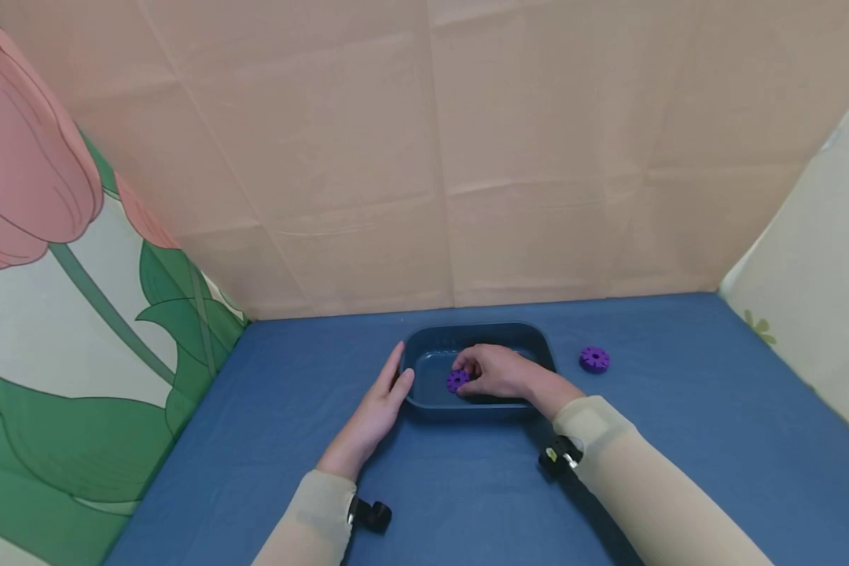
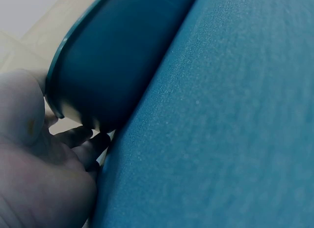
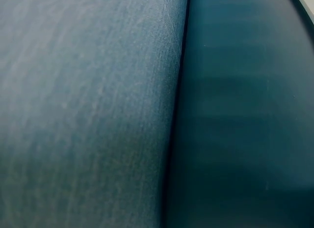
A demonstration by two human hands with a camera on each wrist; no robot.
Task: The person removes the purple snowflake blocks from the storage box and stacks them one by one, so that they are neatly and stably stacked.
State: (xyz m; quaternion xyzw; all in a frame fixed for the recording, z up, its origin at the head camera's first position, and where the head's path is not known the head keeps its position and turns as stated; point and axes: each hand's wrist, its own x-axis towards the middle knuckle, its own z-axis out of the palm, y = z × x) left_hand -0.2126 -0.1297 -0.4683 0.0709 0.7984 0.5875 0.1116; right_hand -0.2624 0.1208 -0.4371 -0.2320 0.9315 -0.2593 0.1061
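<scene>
A dark blue rectangular tray (image 1: 477, 409) stands on the blue cloth. My left hand (image 1: 375, 410) holds its left side, thumb over the rim and fingers along the outer wall. The left wrist view shows the fingers (image 2: 73, 137) against the tray wall (image 2: 105, 61). Inside the tray, my right hand (image 1: 501, 371) pinches a purple notched plastic disc (image 1: 457, 381) with a hole in its middle. Whether that disc touches the tray floor I cannot tell. Another purple notched disc (image 1: 595, 359), rather thick, lies on the cloth right of the tray. The right wrist view shows only cloth and tray wall (image 3: 235, 115).
Blue cloth (image 1: 453, 487) covers the table. A beige sheet (image 1: 439, 157) rises behind its back edge. A flower-patterned panel (image 1: 205, 314) stands at the left, and a pale panel (image 1: 821, 275) at the right. Each wrist carries a small black camera (image 1: 559, 457).
</scene>
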